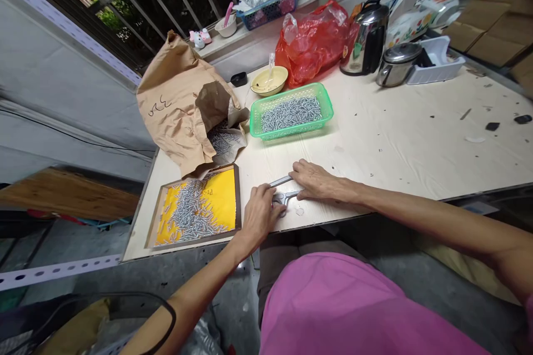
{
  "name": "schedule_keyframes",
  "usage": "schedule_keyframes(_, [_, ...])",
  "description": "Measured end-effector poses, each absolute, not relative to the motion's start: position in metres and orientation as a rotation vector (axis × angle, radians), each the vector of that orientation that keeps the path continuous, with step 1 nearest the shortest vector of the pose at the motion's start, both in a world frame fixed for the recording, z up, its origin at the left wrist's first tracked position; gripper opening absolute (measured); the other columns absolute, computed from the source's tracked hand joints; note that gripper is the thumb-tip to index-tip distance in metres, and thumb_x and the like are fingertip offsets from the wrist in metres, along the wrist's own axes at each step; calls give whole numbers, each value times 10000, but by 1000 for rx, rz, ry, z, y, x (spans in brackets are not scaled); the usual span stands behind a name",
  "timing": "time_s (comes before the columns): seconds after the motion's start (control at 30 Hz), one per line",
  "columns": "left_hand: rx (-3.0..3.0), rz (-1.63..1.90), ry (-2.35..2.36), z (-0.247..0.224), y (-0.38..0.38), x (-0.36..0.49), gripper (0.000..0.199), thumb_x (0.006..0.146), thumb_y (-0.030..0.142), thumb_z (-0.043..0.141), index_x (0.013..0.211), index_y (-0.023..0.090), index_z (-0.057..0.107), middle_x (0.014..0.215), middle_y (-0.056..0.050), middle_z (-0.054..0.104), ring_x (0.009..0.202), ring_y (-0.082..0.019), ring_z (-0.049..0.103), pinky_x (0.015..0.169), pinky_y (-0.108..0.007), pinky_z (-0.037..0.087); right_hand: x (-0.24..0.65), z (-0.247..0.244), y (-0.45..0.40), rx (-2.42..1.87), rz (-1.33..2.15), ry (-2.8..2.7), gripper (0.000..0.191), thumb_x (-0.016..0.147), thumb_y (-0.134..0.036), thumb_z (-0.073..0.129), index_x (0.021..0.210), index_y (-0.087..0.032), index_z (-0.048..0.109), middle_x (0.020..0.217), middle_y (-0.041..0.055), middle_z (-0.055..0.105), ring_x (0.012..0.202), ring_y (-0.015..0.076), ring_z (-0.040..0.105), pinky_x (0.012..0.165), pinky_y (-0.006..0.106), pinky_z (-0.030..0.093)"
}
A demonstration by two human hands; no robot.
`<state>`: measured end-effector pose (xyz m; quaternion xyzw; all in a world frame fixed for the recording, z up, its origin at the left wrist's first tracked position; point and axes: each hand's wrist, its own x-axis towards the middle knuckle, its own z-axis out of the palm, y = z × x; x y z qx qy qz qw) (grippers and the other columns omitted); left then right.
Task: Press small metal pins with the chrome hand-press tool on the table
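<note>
My left hand is closed at the table's front edge on the left end of a grey metal piece with a rounded, ring-like part. My right hand grips its right end, fingers curled. Just above, a slim grey bar spans between the fingertips of both hands. Whether bar and lower piece are one tool, I cannot tell, as fingers cover the ends. Left of my left hand lies a shallow tray with a yellow bottom, strewn with small silver metal pins.
Behind my hands stands a green plastic basket of similar pins. A brown paper bag spills more pins at the left. Farther back are a yellow bowl, a red plastic bag, a kettle and a metal pot.
</note>
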<state>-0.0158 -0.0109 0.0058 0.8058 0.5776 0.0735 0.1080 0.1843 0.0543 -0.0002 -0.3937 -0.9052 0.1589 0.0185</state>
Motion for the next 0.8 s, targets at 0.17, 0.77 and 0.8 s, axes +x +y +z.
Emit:
schedule_keyframes(0.17, [2568,73,1382,-6,21,2,589,786,336,674,1284,143,424,1324,-157,481,1207,-287,447,982,-445,420,188,-2,52,-1202,499,-2824,525,689,-391,761,1077,-94,569,1078,142,529,1000,265,465,783,344,422])
schedule_keyframes(0.77, [2551,-232,1420,4,37,28,170,894,340,530,927,192,608,944,-50,591,945,-205,521,755,-309,466,201,1,50,-1298,639,-2834,177,914,-242,510,851,-122,624,863,105,620,849,199,555,694,281,361])
schedule_keyframes(0.8, [2548,-234,1427,4,37,28,165,895,336,528,917,194,608,944,-49,592,948,-203,522,754,-306,468,201,0,49,-1283,634,-2831,187,919,-245,499,850,-124,623,867,104,620,849,198,552,699,282,361])
